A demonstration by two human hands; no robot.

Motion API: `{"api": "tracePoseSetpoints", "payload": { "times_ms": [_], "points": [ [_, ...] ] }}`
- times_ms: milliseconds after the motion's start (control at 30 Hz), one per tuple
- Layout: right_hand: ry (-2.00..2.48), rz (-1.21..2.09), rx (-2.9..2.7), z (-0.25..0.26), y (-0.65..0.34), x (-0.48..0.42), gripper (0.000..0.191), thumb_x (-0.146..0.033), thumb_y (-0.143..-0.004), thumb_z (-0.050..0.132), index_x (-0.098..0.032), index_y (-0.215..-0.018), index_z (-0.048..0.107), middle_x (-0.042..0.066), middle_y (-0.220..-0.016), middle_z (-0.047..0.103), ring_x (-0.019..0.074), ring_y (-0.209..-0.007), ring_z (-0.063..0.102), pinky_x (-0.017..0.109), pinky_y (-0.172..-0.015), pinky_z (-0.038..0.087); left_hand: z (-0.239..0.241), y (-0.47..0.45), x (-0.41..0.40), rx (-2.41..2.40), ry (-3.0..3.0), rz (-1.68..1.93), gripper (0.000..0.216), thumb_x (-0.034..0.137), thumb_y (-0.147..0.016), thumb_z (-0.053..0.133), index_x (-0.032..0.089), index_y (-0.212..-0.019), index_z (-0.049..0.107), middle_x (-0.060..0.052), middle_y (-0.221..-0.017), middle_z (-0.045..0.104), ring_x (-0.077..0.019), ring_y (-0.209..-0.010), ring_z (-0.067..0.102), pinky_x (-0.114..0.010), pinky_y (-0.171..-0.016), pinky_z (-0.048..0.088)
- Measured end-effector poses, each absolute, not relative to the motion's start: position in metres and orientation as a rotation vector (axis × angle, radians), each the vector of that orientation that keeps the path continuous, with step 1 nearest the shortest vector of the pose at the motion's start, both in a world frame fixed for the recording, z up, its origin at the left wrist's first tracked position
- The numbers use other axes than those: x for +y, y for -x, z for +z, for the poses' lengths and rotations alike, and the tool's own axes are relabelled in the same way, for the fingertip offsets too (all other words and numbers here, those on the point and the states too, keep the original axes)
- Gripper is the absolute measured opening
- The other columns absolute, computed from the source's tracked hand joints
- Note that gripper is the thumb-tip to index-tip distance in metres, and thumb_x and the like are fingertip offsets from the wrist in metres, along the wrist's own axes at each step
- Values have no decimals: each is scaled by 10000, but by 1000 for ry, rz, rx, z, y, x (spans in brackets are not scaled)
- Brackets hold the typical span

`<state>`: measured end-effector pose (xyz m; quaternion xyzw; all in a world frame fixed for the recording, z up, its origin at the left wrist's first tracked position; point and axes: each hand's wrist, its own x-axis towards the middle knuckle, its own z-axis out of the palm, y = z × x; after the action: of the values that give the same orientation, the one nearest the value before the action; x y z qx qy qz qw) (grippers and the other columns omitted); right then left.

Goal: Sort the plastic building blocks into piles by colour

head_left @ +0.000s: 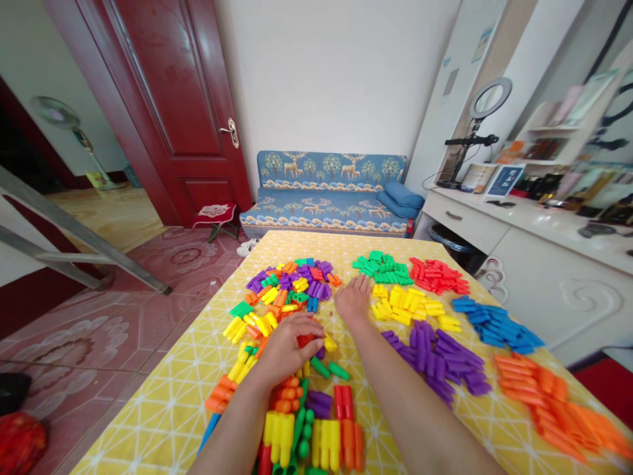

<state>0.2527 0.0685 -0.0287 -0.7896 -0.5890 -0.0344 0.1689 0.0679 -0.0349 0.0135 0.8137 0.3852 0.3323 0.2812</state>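
Note:
My left hand (291,346) is over the mixed pile of bullet-shaped plastic pieces (284,287). Its thumb and fingers are apart, with red pieces showing between them and a yellow piece (330,342) by the fingertips. I see nothing gripped in it. My right hand (353,300) lies low over the cloth, fingers stretched forward, between the mixed pile and the yellow pile (410,305). Just beyond its fingertips is the green pile (383,267). Two loose green pieces (330,369) lie between my forearms. Closer to me are more mixed pieces, some in rows, partly hidden by my left forearm.
Sorted by colour on the right are red (438,276), blue (497,324), purple (440,356) and orange (556,402) piles. A yellow patterned cloth (163,412) covers the table. Around it are a blue sofa (326,198), a white dresser (558,264) and a metal ladder (74,254).

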Motion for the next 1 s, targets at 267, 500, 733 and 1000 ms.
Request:
{"api": "tracePoseSetpoints", "payload": {
  "times_ms": [267,500,733,1000],
  "points": [
    [2069,19,-1886,-24,-246,25,585,-246,-915,384,26,-1431,348,225,-1506,300,313,-1415,235,442,-1146,147,7,-68,-28,1030,-2186,935,184,247,-845,601,236,-944,756,-52,-1029,733,-221,-1150,577,-387,-1033,420],
    [1687,292,-1994,-20,-248,-26,496,-398,-981,315,-127,-1341,523,130,-1430,469,231,-1355,379,402,-1128,248,3,-67,-24,1028,-2197,942,217,218,-840,583,237,-973,754,-71,-1051,721,-231,-1148,582,-400,-1028,420],
    [1321,504,-1858,-22,-246,-68,454,-268,-770,662,-225,-1221,630,60,-1156,671,222,-1066,586,354,-945,435,5,-66,-24,1034,-2184,932,230,264,-838,590,250,-1001,751,-74,-1048,713,-246,-1157,575,-409,-1024,415],
    [1339,442,-1779,-21,-245,-72,249,-164,-826,568,-227,-1009,724,51,-951,711,198,-925,612,319,-852,456,3,-65,-23,1050,-2200,907,229,286,-838,589,252,-992,755,-75,-1056,709,-244,-1162,566,-418,-1034,403]
  ]
}}
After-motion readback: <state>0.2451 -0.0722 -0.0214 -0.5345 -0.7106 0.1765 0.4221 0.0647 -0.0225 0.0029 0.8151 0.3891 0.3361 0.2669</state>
